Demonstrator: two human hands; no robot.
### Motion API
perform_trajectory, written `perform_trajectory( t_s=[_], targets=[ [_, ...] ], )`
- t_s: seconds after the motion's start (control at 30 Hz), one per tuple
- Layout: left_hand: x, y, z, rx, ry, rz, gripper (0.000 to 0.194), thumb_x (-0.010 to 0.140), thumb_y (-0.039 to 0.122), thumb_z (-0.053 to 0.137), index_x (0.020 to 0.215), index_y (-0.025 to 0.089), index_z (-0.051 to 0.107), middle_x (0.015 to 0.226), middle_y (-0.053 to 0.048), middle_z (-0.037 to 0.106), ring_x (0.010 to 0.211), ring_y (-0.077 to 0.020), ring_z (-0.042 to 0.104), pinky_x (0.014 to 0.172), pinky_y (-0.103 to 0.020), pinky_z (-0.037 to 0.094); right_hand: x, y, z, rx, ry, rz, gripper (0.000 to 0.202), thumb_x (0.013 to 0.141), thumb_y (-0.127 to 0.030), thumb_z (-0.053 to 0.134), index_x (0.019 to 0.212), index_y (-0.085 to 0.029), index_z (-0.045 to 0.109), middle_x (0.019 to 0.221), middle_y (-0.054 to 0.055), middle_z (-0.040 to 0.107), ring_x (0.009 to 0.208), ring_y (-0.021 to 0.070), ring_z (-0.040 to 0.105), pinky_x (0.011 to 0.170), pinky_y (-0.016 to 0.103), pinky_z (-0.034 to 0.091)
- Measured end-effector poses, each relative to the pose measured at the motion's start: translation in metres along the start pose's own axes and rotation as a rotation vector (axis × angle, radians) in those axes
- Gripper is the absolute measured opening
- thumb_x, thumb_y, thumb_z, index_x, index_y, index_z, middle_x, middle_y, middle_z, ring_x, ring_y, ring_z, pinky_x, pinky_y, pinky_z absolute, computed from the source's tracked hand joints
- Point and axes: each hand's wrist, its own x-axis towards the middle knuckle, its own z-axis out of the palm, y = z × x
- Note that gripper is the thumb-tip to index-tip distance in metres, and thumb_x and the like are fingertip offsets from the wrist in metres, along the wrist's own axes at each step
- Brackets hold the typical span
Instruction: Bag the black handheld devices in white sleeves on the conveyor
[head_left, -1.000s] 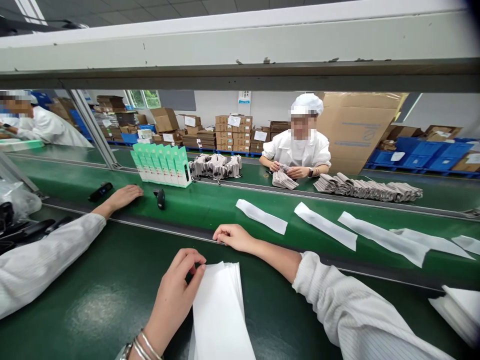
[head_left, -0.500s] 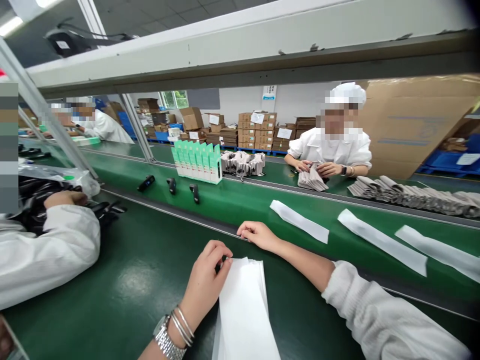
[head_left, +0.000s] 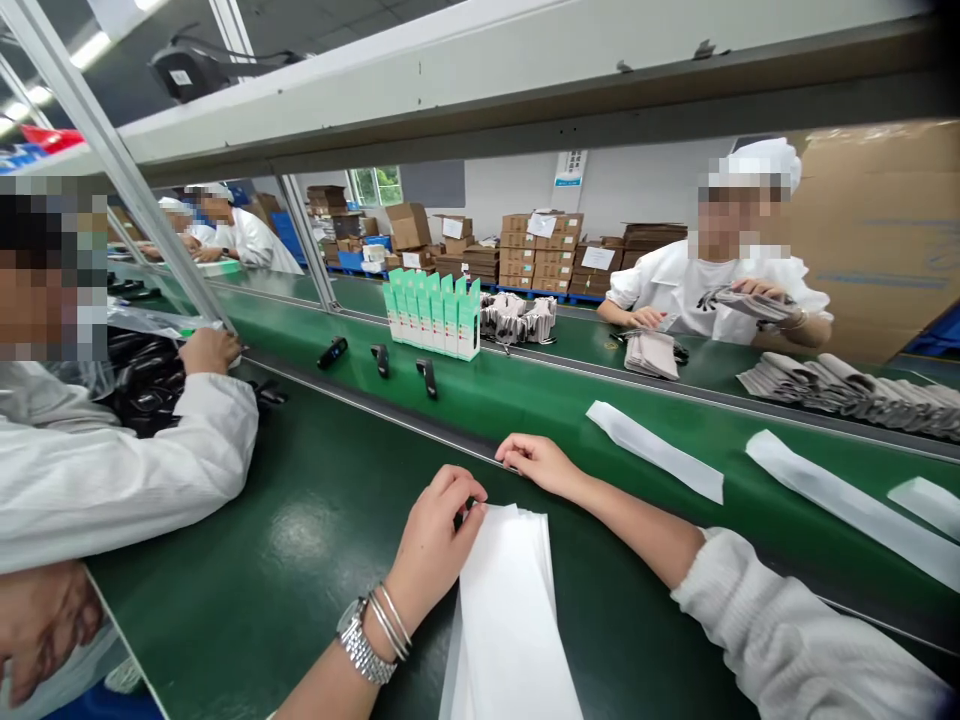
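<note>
My left hand (head_left: 442, 525) rests at the top edge of a stack of white paper-like sleeves (head_left: 510, 610) on the green tabletop, its thumb and fingers pinched at the stack's corner. Beyond the stack, my right hand (head_left: 541, 463) lies on the metal edge beside the belt, fingers loosely curled together; nothing shows in it. On the green belt to the right lie flat white sleeves, one (head_left: 656, 450) nearest my right hand and another (head_left: 847, 505) farther right. Small black devices, one of them (head_left: 427, 378) nearest, sit on the belt to the left.
Green-and-white boxes (head_left: 433, 315) stand in a row across the belt. At the left a co-worker's sleeve (head_left: 127, 480) reaches to a pile of black items (head_left: 150, 385). Opposite, a person (head_left: 712, 270) handles grey bundles (head_left: 847, 385). A shelf beam (head_left: 465, 95) crosses above.
The view has turned left. Belt items have shifted rightward relative to my hands, which keep their poses. The person opposite has lifted a grey bundle; the left co-worker's hand has moved.
</note>
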Motion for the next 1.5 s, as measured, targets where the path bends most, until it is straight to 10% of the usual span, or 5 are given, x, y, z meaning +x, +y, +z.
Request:
perform_trajectory(
  t_s=[0.83,1.13,1.27,1.5],
  targets=[
    [-0.001,-0.006,-0.006,0.152,-0.139,-0.124,0.009,0.081,0.027,0.061,0.078,0.019,0.058,0.084,0.002,0.055,0.073,-0.0113,0.051,0.074,-0.027,0.037,0.001,0.003,-0.004,0.052,-0.038,0.039,0.023,0.085,-0.034,0.051,0.096,-0.017,0.063,0.084,0.004,0.066,0.060,0.0114,0.055,0.060,0.025,0.046],
    [0.001,-0.007,-0.001,0.177,-0.146,-0.025,0.027,0.095,0.027,0.043,0.076,0.017,0.060,0.080,0.000,0.060,0.080,-0.0122,0.056,0.082,-0.030,0.035,0.117,-0.011,0.009,-0.486,0.134,0.249,0.057,0.079,-0.049,0.061,0.126,-0.020,0.045,0.119,0.013,0.058,0.102,0.0291,0.060,0.086,0.044,0.045],
    [0.001,-0.007,-0.001,0.118,-0.141,-0.016,0.019,0.094,0.020,0.041,0.088,0.020,0.059,0.085,0.002,0.064,0.081,-0.0116,0.057,0.087,-0.031,0.035,0.153,-0.008,0.019,-0.379,0.209,0.326,0.055,0.080,-0.029,0.062,0.131,-0.018,0.042,0.130,0.019,0.049,0.116,0.0355,0.052,0.099,0.055,0.035],
    [0.001,-0.007,-0.004,0.149,-0.053,-0.009,0.009,0.088,0.023,0.055,0.082,0.020,0.059,0.088,0.002,0.059,0.088,-0.0135,0.054,0.090,-0.034,0.035,0.097,-0.009,0.009,0.062,0.189,0.240,0.067,0.085,-0.019,0.047,0.143,-0.025,0.015,0.108,0.006,0.061,0.092,0.0190,0.065,0.083,0.038,0.052]
  ],
)
